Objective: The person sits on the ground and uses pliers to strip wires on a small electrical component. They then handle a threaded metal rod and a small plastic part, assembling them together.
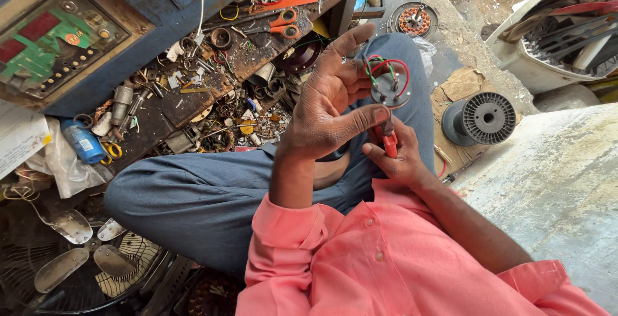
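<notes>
Across the upper left of the frame runs a cluttered wooden workbench point(193, 91), orange-handled scissors point(283, 23) lying on it. At right centre sits an empty black plastic wire spool point(481, 118). Centre frame, the left hand point(328, 107) pinches a small round grey metal plate with red and green wires point(389, 83) between thumb and fingertips, index finger raised. Below it, the right hand point(399, 158) is closed around a red-handled tool point(390, 139), tip at the plate's lower edge. Steady pinching and a light tool touch would likely spare the wires.
</notes>
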